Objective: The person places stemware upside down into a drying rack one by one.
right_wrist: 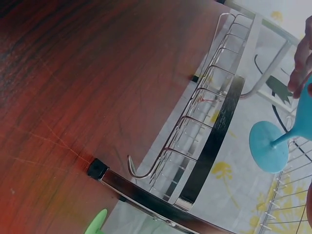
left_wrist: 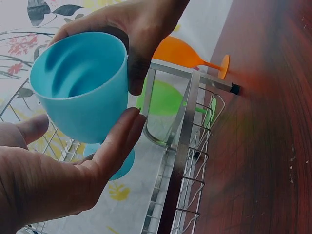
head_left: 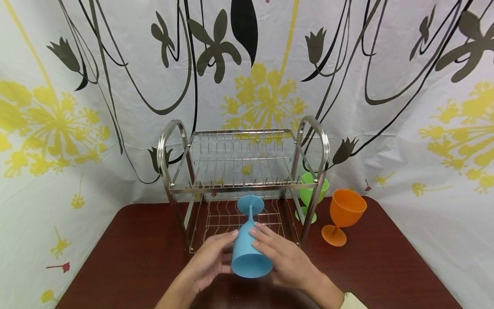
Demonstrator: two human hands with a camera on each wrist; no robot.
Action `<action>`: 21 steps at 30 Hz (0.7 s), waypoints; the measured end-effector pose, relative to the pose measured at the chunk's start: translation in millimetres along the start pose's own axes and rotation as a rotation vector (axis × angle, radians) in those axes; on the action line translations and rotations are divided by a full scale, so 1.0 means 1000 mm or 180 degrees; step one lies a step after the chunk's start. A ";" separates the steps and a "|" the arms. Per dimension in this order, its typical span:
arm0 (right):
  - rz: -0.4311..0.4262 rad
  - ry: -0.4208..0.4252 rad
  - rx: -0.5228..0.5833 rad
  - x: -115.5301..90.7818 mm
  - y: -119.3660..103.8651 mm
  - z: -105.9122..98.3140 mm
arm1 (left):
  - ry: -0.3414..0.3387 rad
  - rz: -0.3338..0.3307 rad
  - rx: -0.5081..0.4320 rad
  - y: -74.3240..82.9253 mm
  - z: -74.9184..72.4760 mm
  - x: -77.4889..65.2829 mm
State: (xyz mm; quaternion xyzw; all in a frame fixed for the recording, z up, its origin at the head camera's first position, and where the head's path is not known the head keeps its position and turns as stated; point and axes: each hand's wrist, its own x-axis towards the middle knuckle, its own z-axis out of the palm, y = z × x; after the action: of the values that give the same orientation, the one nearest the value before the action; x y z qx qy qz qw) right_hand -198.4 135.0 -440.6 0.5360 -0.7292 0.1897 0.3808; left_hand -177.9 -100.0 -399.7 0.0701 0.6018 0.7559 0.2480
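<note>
A blue plastic goblet (head_left: 245, 244) is held between both hands in front of the rack, its open rim towards me and its round foot pointing away. My left hand (head_left: 208, 259) holds the bowl from the left, thumb along the near side. From the right, my right hand (head_left: 287, 259) grips the same bowl with its fingers laid over the top. In the left wrist view the bowl (left_wrist: 83, 114) sits between the two hands and looks empty. The right wrist view shows only the foot (right_wrist: 268, 146), the stem and part of the bowl.
A two-tier metal dish rack (head_left: 243, 187) stands on the dark red table (head_left: 146, 257). Right of it stand an orange goblet (head_left: 345, 210) and, partly behind the rack's side, a green goblet (head_left: 306, 193). A patterned curtain (head_left: 115, 107) hangs behind.
</note>
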 end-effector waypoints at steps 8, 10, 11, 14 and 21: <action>0.0006 -0.0086 0.0000 -0.001 -0.001 0.001 | -0.0112 -0.0006 -0.0089 -0.001 0.001 -0.001; 0.0054 -0.0118 -0.0001 -0.001 -0.002 0.001 | -0.0087 0.0013 -0.0101 -0.001 0.001 -0.001; 0.0075 -0.0132 -0.0009 -0.001 -0.002 0.001 | -0.0063 0.0032 -0.0100 -0.002 0.001 -0.001; 0.0176 -0.0198 -0.0031 -0.003 -0.005 -0.001 | 0.0017 0.0082 -0.0071 -0.004 0.001 -0.001; 0.0328 -0.0307 -0.0026 -0.005 -0.009 -0.003 | 0.0110 0.0139 -0.0009 -0.006 0.001 0.000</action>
State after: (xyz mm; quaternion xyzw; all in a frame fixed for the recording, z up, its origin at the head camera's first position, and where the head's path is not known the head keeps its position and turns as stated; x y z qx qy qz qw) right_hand -187.8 136.9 -443.2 0.5047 -0.7741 0.1801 0.3371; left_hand -176.0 -98.5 -405.3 0.0698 0.6032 0.7631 0.2212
